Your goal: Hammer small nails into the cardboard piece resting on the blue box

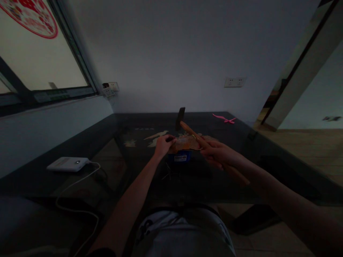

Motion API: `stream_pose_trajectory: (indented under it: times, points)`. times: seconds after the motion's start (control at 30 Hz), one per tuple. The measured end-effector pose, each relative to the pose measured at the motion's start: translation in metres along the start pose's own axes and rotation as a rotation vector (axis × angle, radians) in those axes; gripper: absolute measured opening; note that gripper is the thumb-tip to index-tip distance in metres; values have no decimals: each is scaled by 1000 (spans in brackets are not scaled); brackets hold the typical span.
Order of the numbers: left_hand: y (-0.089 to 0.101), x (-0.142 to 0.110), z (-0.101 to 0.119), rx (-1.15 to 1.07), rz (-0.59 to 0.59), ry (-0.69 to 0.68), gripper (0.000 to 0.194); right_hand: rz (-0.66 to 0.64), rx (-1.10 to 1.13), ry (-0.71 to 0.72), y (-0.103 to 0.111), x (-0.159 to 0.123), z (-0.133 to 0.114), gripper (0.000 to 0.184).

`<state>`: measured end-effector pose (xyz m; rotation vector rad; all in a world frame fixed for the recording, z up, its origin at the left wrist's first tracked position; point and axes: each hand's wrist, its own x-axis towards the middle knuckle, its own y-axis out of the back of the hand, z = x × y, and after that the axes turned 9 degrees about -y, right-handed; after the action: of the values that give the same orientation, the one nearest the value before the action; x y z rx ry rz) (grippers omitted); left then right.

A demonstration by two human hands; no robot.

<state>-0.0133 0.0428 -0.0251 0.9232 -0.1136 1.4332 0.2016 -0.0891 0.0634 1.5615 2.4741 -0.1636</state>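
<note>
My right hand (216, 153) is closed around the wooden handle of a hammer (193, 133). Its dark head is raised past the far side of a rough brown-orange block (184, 143), which may be wood. That block rests on a blue box (180, 157) with a white label. At the block's left end, my left hand (163, 145) has its thumb and fingers pinched together. Whatever they pinch is too small and dark to make out. A few thin, pale, nail-like pieces (168, 172) lie on the table in front of the box.
The dark glossy table (128, 185) has a bird pattern and meets the wall behind. A white power bank (68, 164) with a white cable lies on the left. Pink ribbon-like thing (227, 120) lies at the back right. Sockets (235, 82) are on the wall.
</note>
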Motion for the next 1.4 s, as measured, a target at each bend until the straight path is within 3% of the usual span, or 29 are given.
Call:
stream_pose_trajectory:
  times: [0.13,0.33,0.93,1.4]
  points:
    - [0,0,0,8,15,-24,12,24,9,7,-1,-1,-1,23]
    - [1,0,2,29,-4,-5,12,-24,-60,-90,0,6,7,22]
    - [-3,2,-1,-7,28,10,11,53,-84,-17,-8,-9,1,22]
    - [-5,2,-6,-25,13,-22,13,67,-80,-28,-13,-3,6,24]
